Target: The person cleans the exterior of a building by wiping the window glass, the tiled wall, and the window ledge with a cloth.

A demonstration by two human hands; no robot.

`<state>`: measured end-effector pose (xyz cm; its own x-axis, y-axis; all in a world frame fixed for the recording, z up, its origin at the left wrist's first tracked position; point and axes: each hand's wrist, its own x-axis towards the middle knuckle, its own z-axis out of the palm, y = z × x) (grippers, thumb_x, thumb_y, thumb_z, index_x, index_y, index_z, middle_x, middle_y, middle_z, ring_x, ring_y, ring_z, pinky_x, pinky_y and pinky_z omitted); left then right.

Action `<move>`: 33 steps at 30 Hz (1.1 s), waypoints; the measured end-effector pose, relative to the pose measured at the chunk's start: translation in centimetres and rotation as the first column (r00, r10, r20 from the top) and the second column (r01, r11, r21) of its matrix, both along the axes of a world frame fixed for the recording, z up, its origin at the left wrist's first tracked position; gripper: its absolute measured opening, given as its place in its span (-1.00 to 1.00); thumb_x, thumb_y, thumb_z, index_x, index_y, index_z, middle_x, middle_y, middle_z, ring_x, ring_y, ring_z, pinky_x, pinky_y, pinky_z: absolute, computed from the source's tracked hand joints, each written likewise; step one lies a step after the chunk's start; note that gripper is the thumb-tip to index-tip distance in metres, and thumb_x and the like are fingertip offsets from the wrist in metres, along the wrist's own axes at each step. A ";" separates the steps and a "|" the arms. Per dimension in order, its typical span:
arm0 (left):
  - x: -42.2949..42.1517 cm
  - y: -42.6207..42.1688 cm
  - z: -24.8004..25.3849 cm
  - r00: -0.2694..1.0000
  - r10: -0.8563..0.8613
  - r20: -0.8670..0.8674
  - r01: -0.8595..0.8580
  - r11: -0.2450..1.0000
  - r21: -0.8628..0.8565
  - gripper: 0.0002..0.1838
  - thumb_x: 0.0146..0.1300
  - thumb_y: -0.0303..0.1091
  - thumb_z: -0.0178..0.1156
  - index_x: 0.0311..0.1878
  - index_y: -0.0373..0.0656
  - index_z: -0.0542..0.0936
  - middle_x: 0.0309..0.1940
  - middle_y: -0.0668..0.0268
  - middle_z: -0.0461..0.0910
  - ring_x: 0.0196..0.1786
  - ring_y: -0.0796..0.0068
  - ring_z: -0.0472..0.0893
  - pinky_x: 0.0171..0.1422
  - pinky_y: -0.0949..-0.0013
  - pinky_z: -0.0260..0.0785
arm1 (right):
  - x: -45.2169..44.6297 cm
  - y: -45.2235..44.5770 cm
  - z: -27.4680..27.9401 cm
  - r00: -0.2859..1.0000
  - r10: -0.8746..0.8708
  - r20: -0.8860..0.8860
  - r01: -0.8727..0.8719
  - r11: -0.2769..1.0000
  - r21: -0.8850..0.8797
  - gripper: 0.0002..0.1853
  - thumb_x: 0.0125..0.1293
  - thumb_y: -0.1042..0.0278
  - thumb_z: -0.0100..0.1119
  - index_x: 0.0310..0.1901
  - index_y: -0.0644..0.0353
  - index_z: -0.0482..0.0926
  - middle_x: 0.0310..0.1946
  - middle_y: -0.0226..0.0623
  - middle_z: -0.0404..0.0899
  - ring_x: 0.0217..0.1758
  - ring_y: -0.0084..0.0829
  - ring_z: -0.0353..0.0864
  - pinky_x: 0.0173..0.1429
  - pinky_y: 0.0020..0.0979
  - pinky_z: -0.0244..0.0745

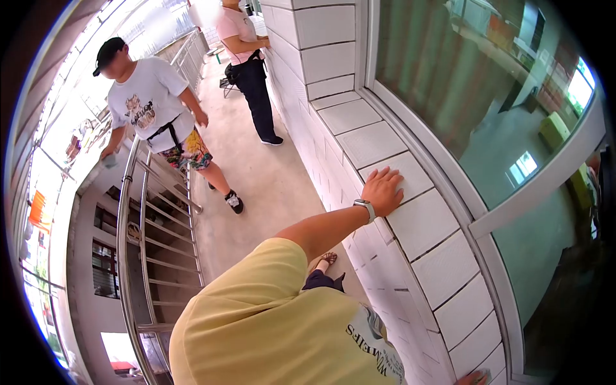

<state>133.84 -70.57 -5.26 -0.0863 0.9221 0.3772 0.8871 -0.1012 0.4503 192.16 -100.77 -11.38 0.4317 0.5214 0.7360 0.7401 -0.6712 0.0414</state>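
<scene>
My left hand [384, 192] lies flat with spread fingers on the white tiled sill [436, 268], below the window, and holds nothing. A pale watch [366, 209] is on that wrist. Only a small part of my right hand [473, 378] shows at the bottom edge, low on the same sill. Its fingers are bent around something small and greyish, too cut off to make out. The sliding window's light frame [478, 224] runs beside the tiles, with greenish glass [475, 102] behind it.
A person in a white T-shirt [147, 96] stands by the metal railing [126, 244], one hand near a greyish item [110, 162]. Another person in a pink top [236, 29] stands at the wall further along the concrete walkway [256, 186]. A small folding stool [227, 86] is behind them.
</scene>
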 end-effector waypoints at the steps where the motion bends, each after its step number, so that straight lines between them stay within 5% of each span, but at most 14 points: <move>1: 0.0 -0.1 0.3 1.000 0.003 0.000 -0.003 1.000 -0.016 -0.58 0.28 -0.16 0.06 0.17 -0.08 0.47 0.29 0.23 0.40 0.43 0.16 0.24 0.53 0.06 -0.06 | 0.0 -0.1 0.0 1.000 -0.012 -0.004 0.012 1.000 -0.006 -0.57 0.14 -0.14 0.16 -0.21 0.05 0.70 -0.36 -0.11 0.66 -0.34 -0.03 0.63 -0.29 -0.02 0.50; 9: 0.2 -0.3 0.8 1.000 0.000 -0.023 0.000 1.000 -0.025 -0.58 0.30 -0.15 0.03 0.18 -0.07 0.47 0.31 0.22 0.38 0.44 0.15 0.22 0.54 0.06 -0.08 | -2.3 0.6 1.6 0.994 0.059 -0.092 -0.047 0.991 0.121 -0.55 0.14 -0.18 0.15 -0.15 0.00 0.71 -0.33 -0.12 0.67 -0.32 -0.05 0.64 -0.27 -0.07 0.53; 13: 0.2 -0.3 0.8 1.000 -0.001 -0.009 0.000 1.000 -0.017 -0.60 0.30 -0.16 0.04 0.15 -0.07 0.48 0.30 0.22 0.39 0.44 0.15 0.22 0.52 0.05 -0.05 | -2.3 0.5 2.0 0.986 -0.011 -0.169 0.017 0.999 0.035 -0.51 0.16 -0.17 0.14 -0.07 0.03 0.68 -0.28 -0.10 0.68 -0.28 -0.04 0.66 -0.24 -0.08 0.56; 15: 0.1 -0.1 0.4 1.000 -0.002 -0.023 0.002 1.000 -0.011 -0.61 0.29 -0.16 0.05 0.15 -0.06 0.49 0.29 0.21 0.40 0.43 0.14 0.23 0.51 0.04 -0.03 | -3.4 1.2 3.0 0.891 -0.052 -0.451 0.008 0.995 -0.098 -0.51 0.41 0.02 -0.07 0.15 0.25 0.51 0.15 -0.06 0.50 0.24 -0.04 0.42 0.33 -0.18 0.27; 20: -0.1 0.5 -1.1 0.997 -0.012 -0.071 0.020 0.993 0.113 -0.65 0.23 -0.23 0.12 0.07 -0.08 0.51 0.14 0.19 0.52 0.30 0.07 0.40 0.38 -0.03 0.15 | -1.1 0.3 0.7 0.941 0.080 -0.328 -0.085 0.996 0.000 -0.51 0.33 0.03 0.04 0.13 0.22 0.54 0.10 -0.04 0.54 0.17 -0.03 0.48 0.28 -0.17 0.33; 29: -0.7 1.2 -1.3 0.991 -0.065 -0.115 0.092 0.964 0.250 -0.74 0.27 -0.26 0.08 -0.02 -0.09 0.55 0.06 0.19 0.57 0.21 0.02 0.46 0.26 0.08 0.25 | -4.2 1.1 3.9 0.948 -0.008 -0.319 0.001 1.000 -0.022 -0.52 0.26 0.05 0.06 0.05 0.25 0.58 -0.04 0.00 0.59 0.05 0.02 0.53 0.16 -0.12 0.39; 33: -0.8 1.6 -1.1 0.992 -0.068 -0.109 0.089 0.977 0.196 -0.74 0.28 -0.27 0.05 -0.01 -0.09 0.56 0.07 0.20 0.58 0.22 0.02 0.46 0.29 0.09 0.25 | -5.0 1.6 4.3 0.942 -0.092 -0.322 0.051 0.990 -0.133 -0.48 0.27 0.01 0.00 0.12 0.21 0.54 0.07 -0.03 0.55 0.13 -0.02 0.51 0.22 -0.13 0.37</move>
<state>133.01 -68.99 -6.40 0.0315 0.8297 0.5574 0.9128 -0.2511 0.3221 187.15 -99.14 -7.10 0.6768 0.5568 0.4816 0.6770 -0.7277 -0.1099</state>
